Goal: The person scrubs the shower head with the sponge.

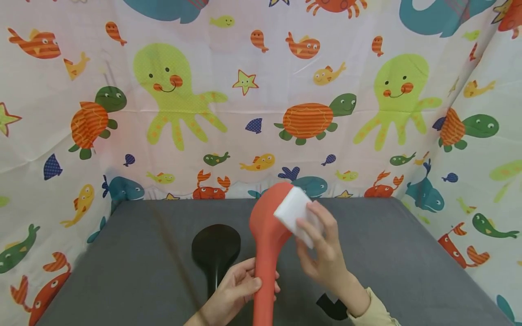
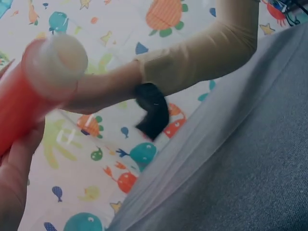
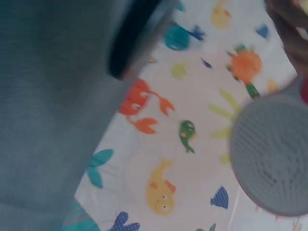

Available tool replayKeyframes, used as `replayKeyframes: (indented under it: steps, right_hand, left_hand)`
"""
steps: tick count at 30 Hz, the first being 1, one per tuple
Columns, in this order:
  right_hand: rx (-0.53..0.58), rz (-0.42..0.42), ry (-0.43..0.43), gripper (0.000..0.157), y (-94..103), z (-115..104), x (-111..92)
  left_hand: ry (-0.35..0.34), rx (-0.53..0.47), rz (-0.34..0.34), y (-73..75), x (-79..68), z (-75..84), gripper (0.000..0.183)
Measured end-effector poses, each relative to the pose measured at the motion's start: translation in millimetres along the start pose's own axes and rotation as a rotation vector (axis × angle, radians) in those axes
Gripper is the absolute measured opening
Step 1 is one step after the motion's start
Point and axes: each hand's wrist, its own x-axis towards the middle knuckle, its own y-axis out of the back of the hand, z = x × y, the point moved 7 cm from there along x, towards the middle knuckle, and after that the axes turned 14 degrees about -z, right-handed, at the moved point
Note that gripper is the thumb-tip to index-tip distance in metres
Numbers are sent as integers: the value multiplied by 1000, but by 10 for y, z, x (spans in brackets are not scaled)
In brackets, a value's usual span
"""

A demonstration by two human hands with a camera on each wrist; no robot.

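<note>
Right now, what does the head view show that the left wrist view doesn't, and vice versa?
Only the head view shows the white block that the right hand holds and the black tool. Only the left wrist view shows the pale round end of the red tool. Both show that tool, the left hand gripping it and a sleeve.

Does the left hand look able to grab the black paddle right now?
Probably not: the left hand is gripping the red paddle. The black paddle lies close by, though, so only that grip seems in the way.
</note>
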Motion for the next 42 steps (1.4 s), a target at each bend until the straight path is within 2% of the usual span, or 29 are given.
replayKeyframes:
  steps: [3, 5, 7, 12, 14, 16, 19, 21, 24, 26, 28, 33, 35, 38, 40, 42]
  right_hand:
    - [88, 27, -150, 35, 25, 123, 41]
    - [107, 36, -180, 37, 16, 114, 29]
    - [75, 28, -123, 33, -17, 26, 4]
    - [-63, -48, 150, 22, -151, -270, -75]
    - [-104, -60, 198, 21, -166, -297, -91]
    - [-118, -38, 198, 21, -134, -252, -71]
    - [-95, 24, 121, 23, -24, -132, 22]
    - [8, 55, 8, 26, 66, -32, 117]
    - [200, 57, -195, 34, 155, 84, 232]
    - [255, 54, -263, 37, 183, 92, 262]
    - [242, 56, -213, 34, 187, 35, 258]
    - [83, 31, 141, 23, 105, -178, 108]
    - [88, 15, 214, 22, 77, -175, 60]
    - [189, 54, 185, 23, 104, -83, 84]
    - [261, 105, 95, 26, 151, 1, 123]
    - [317, 144, -13, 30, 192, 92, 160]
  left_hand:
    - [-25, -38, -62, -29, -6, -1, 34]
    - [-34, -52, -85, -41, -7, 3, 35]
    - [-36, -63, -86, -39, -5, 8, 35]
    - [-56, -81, -80, -23, -15, 45, 36]
    - [-52, -84, -85, -23, -20, 47, 37]
    - [-41, -83, -89, -27, -22, 38, 36]
    - [-27, -78, -101, -40, -18, 19, 35]
    - [-23, -69, -114, -55, -16, 11, 35]
    - [-22, -63, -131, -76, -16, 3, 34]
    - [-23, -57, -135, -83, -17, 2, 34]
    - [-31, -50, -132, -80, -16, 17, 34]
    - [-52, -12, -118, -50, -22, 72, 35]
    - [-56, -1, -121, -37, -23, 89, 36]
    - [-57, 22, -140, -4, -29, 77, 35]
    - [-52, 78, -159, 140, -73, -56, 34]
    - [-43, 116, -173, 175, -85, -106, 34]
